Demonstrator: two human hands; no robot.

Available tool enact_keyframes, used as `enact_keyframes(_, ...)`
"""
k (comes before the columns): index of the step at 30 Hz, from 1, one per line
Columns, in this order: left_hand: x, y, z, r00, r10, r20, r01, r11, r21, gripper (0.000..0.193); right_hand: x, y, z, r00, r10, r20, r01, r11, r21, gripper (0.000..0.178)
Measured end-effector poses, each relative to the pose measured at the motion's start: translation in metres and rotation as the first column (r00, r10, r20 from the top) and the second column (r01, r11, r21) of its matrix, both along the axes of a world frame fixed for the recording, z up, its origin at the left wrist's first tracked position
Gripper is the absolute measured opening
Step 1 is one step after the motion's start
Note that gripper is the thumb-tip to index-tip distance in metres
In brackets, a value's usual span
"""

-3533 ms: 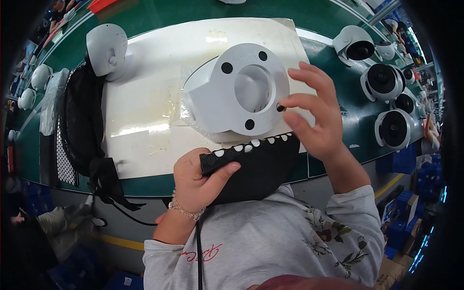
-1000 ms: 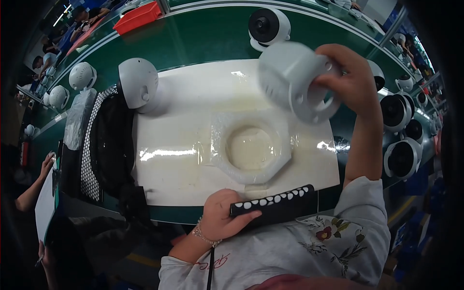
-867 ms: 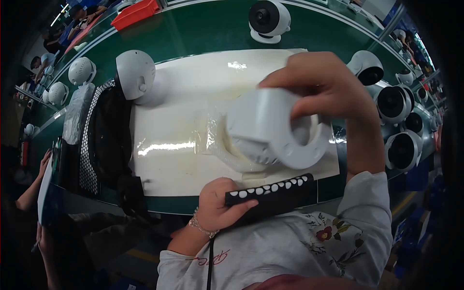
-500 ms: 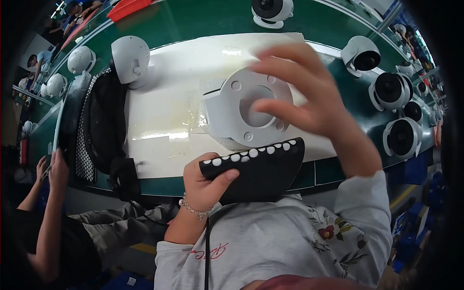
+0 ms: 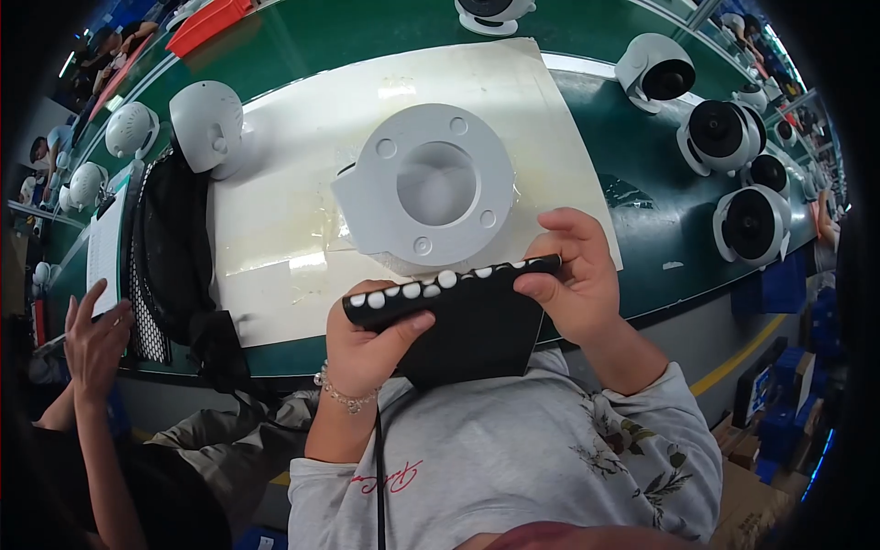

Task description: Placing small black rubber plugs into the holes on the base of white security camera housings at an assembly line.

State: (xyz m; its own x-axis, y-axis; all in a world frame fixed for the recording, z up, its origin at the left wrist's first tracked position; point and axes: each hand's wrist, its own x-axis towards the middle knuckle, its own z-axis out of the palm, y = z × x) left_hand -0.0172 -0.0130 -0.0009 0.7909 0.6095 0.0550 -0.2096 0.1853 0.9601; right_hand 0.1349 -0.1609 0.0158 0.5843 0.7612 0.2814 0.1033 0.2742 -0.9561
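Observation:
My left hand [image 5: 365, 353] grips the left end of a black sheet [image 5: 472, 335], its thumb across the front. White round pads [image 5: 411, 291] line the sheet's rolled upper edge. My right hand [image 5: 579, 286] pinches the right end of that edge between thumb and fingers; whether a pad is also between them is hidden. Just beyond the sheet lies a white camera [image 5: 367, 206], its ring-shaped base facing up. Around the base's large central opening are several small round spots; I cannot tell whether they are bare recesses or covered.
Under the camera is a taped white board [image 5: 275, 220] on the green table [image 5: 587, 101]. More white cameras [image 5: 752, 223] stand to the right, at the back and at the left. A black bag [image 5: 176, 247] lies left; beyond it are a co-worker's hands [image 5: 92, 344]. A red tray [image 5: 209, 26] sits far left.
My right hand has come down from above the camera's base to the sheet's right end. The sheet is slightly lower in the picture, still in my left hand. The co-worker's hands have moved.

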Motion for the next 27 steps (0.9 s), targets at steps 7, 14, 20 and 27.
enact_keyframes(7, 0.000, 0.003, -0.003, 0.999, 0.044, 0.024, -0.048, 0.977, 0.208, 0.009, 0.015, -0.008, -0.008, 0.994, 0.108, -0.015, -0.108, 0.993, -0.056, 0.032)
enact_keyframes(14, -0.001, 0.003, -0.004, 0.998, 0.059, -0.017, -0.053, 0.967, 0.251, 0.011, 0.012, 0.009, 0.011, 0.770, -0.205, 0.604, 0.092, 0.973, 0.212, 0.029)
enact_keyframes(20, 0.000, 0.002, -0.004, 0.998, 0.048, -0.040, -0.037, 0.969, 0.242, 0.013, 0.013, 0.013, 0.012, 0.509, -0.135, 0.850, -0.010, 0.987, 0.163, 0.043)
enact_keyframes(27, -0.003, 0.005, -0.007, 0.998, 0.046, -0.034, -0.035, 0.962, 0.270, 0.013, 0.005, 0.026, 0.029, 0.561, 0.003, 0.828, -0.178, 0.977, 0.117, 0.059)
